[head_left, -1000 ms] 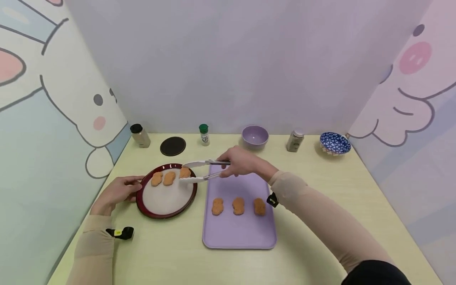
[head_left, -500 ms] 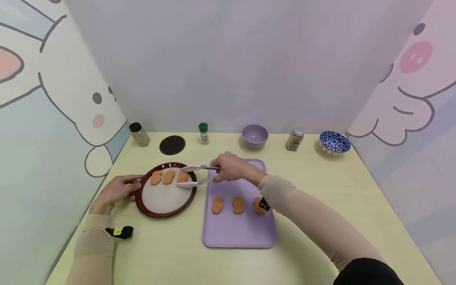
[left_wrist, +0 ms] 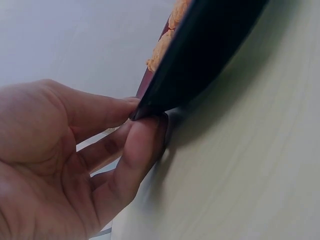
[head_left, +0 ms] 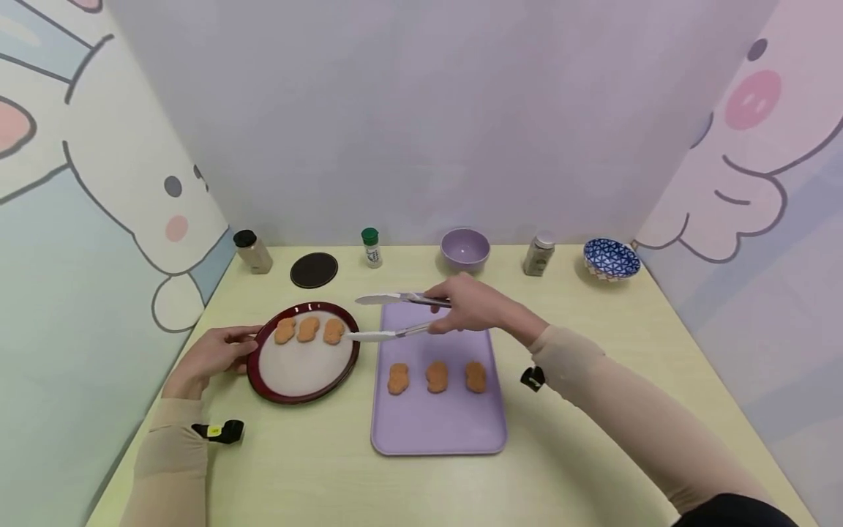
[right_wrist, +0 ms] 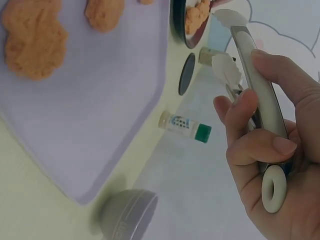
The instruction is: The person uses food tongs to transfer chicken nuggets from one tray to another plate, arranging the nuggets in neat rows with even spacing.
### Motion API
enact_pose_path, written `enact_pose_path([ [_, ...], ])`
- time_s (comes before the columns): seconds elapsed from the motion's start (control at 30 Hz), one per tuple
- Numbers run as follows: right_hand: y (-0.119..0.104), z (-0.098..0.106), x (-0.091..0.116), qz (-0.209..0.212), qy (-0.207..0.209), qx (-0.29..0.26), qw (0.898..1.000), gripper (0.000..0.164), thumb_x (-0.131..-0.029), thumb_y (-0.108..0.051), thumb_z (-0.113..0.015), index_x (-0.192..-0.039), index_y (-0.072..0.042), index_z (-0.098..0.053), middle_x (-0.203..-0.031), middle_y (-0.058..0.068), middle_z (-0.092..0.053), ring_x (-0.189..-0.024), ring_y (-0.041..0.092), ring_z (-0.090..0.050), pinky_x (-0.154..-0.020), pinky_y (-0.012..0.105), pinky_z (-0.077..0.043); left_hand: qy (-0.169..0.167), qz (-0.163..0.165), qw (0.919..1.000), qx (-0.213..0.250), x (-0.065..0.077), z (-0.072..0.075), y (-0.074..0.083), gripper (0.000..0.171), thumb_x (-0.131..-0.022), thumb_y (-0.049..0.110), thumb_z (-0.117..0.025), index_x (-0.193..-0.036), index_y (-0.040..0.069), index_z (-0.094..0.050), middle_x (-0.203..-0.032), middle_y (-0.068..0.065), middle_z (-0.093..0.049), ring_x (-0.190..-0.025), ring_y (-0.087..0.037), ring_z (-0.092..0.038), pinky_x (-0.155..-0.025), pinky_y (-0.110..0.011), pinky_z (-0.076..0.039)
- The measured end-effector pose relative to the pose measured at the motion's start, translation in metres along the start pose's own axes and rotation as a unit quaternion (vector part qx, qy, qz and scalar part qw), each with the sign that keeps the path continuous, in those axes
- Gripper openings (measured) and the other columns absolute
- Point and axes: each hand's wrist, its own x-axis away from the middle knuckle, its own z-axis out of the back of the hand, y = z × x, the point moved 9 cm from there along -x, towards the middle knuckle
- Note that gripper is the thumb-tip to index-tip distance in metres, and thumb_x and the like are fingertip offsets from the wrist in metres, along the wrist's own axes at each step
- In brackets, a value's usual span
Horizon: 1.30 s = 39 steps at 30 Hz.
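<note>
My left hand (head_left: pixel 214 356) pinches the left rim of a dark red round plate (head_left: pixel 304 369) with a white middle; in the left wrist view, the thumb lies above the rim and fingers below. Three chicken nuggets (head_left: pixel 307 329) lie in a row on the plate's far side. With my right hand (head_left: pixel 477 304) I grip metal tongs (right_wrist: pixel 267 100) over the upper part of a purple tray (head_left: pixel 437 428). The tongs' white tips are spread with nothing between them, the nearer one beside the rightmost nugget (head_left: pixel 334 331). Three more nuggets (head_left: pixel 437 377) lie across the tray.
Along the back stand a black-capped jar (head_left: pixel 255 256), a green-capped shaker (head_left: pixel 373 255), a purple bowl (head_left: pixel 465 252), a seasoning jar (head_left: pixel 539 256) and a blue patterned bowl (head_left: pixel 611 261). A black round mat (head_left: pixel 314 271) lies behind the plate. Walls enclose the table's back and sides.
The tongs brought the rightmost nugget onto the plate and released it. My right hand then drew the tongs back to the right, their tips spread. The left hand stays at the rim.
</note>
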Motion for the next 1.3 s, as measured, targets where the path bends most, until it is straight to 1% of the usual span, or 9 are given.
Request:
enact_pose_path([
  [0.1, 0.005, 0.008, 0.021, 0.011, 0.013, 0.017, 1.000, 0.038, -0.075, -0.034, -0.078, -0.109, -0.021, -0.068, -0.083, -0.010, -0.064, -0.055, 0.005, -0.057, -0.051, 0.027, -0.047, -0.002, -0.003, 1.0000, -0.001, 0.001, 0.000, 0.000, 0.046, -0.097, 0.023, -0.054, -0.140, 0.007, -0.047, -0.118, -0.019, -0.055, -0.079, -0.018, -0.059, -0.066, -0.031, -0.053],
  [0.2, 0.012, 0.008, 0.041, 0.015, 0.013, 0.029, 0.999, 0.037, -0.074, -0.035, -0.078, -0.107, -0.022, -0.068, -0.081, -0.011, -0.063, -0.058, 0.005, -0.053, -0.053, 0.026, -0.045, -0.001, -0.004, 1.0000, -0.001, 0.001, 0.000, -0.001, 0.046, -0.097, 0.023, -0.054, -0.140, 0.008, -0.047, -0.118, -0.018, -0.055, -0.078, -0.018, -0.059, -0.065, -0.031, -0.053],
  [0.33, 0.021, -0.002, 0.061, 0.012, -0.003, 0.024, 1.000, 0.041, -0.074, -0.033, -0.079, -0.111, -0.019, -0.068, -0.081, -0.011, -0.064, -0.061, 0.006, -0.052, -0.053, 0.025, -0.045, 0.003, 0.001, 1.0000, -0.004, 0.000, 0.000, -0.002, 0.047, -0.097, 0.024, -0.054, -0.141, 0.008, -0.046, -0.120, -0.018, -0.054, -0.077, -0.018, -0.059, -0.064, -0.031, -0.052],
  [0.47, 0.029, -0.016, 0.072, 0.006, -0.019, 0.005, 1.000, 0.045, -0.073, -0.030, -0.079, -0.115, -0.018, -0.068, -0.083, -0.010, -0.065, -0.061, 0.005, -0.053, -0.051, 0.024, -0.046, 0.005, 0.007, 1.0000, -0.001, 0.000, 0.001, -0.003, 0.047, -0.097, 0.024, -0.054, -0.141, 0.008, -0.045, -0.123, -0.019, -0.053, -0.078, -0.018, -0.059, -0.065, -0.031, -0.052],
  [0.77, 0.029, -0.040, 0.079, 0.034, -0.029, -0.010, 0.999, 0.038, -0.074, -0.034, -0.080, -0.107, -0.020, -0.070, -0.082, -0.004, -0.068, -0.064, 0.005, -0.054, -0.055, 0.023, -0.046, 0.002, 0.020, 0.9998, 0.008, -0.003, -0.001, -0.008, 0.046, -0.097, 0.023, -0.054, -0.141, 0.010, -0.046, -0.126, -0.019, -0.052, -0.083, -0.019, -0.059, -0.068, -0.031, -0.053],
  [0.83, 0.029, -0.043, 0.080, 0.031, -0.036, -0.025, 0.999, 0.039, -0.075, -0.032, -0.080, -0.109, -0.017, -0.070, -0.082, -0.003, -0.067, -0.061, 0.005, -0.055, -0.053, 0.024, -0.046, 0.002, 0.019, 0.9998, 0.010, -0.003, 0.000, -0.008, 0.046, -0.097, 0.023, -0.054, -0.141, 0.009, -0.045, -0.126, -0.019, -0.052, -0.083, -0.019, -0.060, -0.068, -0.031, -0.053],
  [0.97, 0.031, -0.048, 0.082, 0.017, -0.054, -0.054, 0.997, 0.041, -0.077, -0.029, -0.078, -0.114, -0.014, -0.069, -0.083, -0.007, -0.065, -0.051, 0.005, -0.056, -0.046, 0.025, -0.048, 0.003, 0.017, 0.9998, 0.013, -0.004, 0.000, -0.008, 0.046, -0.098, 0.022, -0.053, -0.141, 0.009, -0.045, -0.125, -0.019, -0.053, -0.082, -0.019, -0.060, -0.068, -0.031, -0.053],
  [1.1, 0.030, -0.048, 0.082, 0.011, -0.061, -0.055, 0.997, 0.041, -0.079, -0.029, -0.077, -0.116, -0.013, -0.068, -0.084, -0.010, -0.064, -0.049, 0.005, -0.056, -0.045, 0.026, -0.049, 0.002, 0.019, 0.9997, 0.013, -0.003, -0.001, -0.008, 0.046, -0.097, 0.022, -0.054, -0.140, 0.009, -0.046, -0.124, -0.019, -0.053, -0.081, -0.019, -0.060, -0.068, -0.031, -0.053],
  [1.3, 0.022, -0.038, 0.078, 0.019, -0.055, -0.039, 0.998, 0.037, -0.080, -0.022, -0.073, -0.116, -0.017, -0.067, -0.088, -0.005, -0.066, -0.052, 0.005, -0.057, -0.047, 0.026, -0.049, 0.000, 0.016, 0.9998, 0.012, -0.002, -0.002, -0.006, 0.046, -0.097, 0.023, -0.054, -0.140, 0.008, -0.046, -0.124, -0.019, -0.053, -0.081, -0.018, -0.060, -0.068, -0.031, -0.053],
])
